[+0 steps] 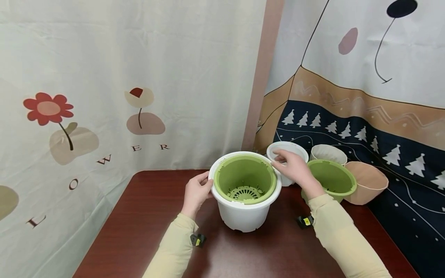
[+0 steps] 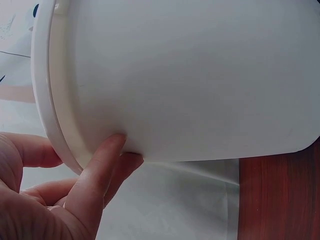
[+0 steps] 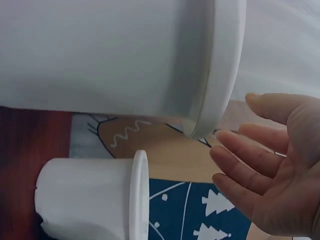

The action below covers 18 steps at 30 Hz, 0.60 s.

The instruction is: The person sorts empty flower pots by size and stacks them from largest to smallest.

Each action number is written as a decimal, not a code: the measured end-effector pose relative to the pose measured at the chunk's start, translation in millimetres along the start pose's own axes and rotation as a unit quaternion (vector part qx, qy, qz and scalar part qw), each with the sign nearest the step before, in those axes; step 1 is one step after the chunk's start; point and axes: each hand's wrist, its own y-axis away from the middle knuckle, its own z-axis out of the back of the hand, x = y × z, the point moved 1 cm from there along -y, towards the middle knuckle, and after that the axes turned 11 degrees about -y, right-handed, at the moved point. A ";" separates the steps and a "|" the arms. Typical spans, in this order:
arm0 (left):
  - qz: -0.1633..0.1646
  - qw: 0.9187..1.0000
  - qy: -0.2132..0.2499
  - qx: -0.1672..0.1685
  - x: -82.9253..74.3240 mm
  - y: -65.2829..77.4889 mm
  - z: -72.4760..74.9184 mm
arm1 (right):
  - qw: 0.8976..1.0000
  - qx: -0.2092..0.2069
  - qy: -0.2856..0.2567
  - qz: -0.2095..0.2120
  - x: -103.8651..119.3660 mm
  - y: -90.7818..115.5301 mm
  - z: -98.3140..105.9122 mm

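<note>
A large white flower pot (image 1: 243, 218) stands upright on the table, with a green slotted basket liner (image 1: 245, 170) set inside it. My left hand (image 1: 197, 192) pinches the white pot's left rim; in the left wrist view its thumb lies at the rim and other fingers (image 2: 102, 167) touch the outer wall. Close to the right side of that rim is my right hand (image 1: 295, 168), fingers loosely bent and nothing held. The right wrist view shows a small gap between its fingertips (image 3: 222, 155) and the rim.
Behind the right hand stands a smaller white pot (image 1: 278, 146). A second green pot (image 1: 330, 172), a whitish pot (image 1: 328, 153) and a peach pot (image 1: 366, 181) cluster at the table's right edge. Printed curtains (image 1: 191, 77) hang behind the dark red table (image 1: 146, 216).
</note>
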 end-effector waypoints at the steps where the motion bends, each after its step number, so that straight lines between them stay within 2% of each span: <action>1: 0.000 1.000 0.001 -0.001 -0.1 0.1 0.1 | 1.000 -0.002 -0.001 0.002 -0.8 2.2 1.1; 11: -0.001 1.000 0.003 -0.001 -0.6 0.9 -0.4 | 0.999 -0.035 0.020 0.031 -8.6 19.8 7.8; 18: -0.008 1.000 -0.003 -0.002 -0.7 1.1 -1.1 | 0.997 -0.051 0.043 0.028 -17.4 33.2 15.3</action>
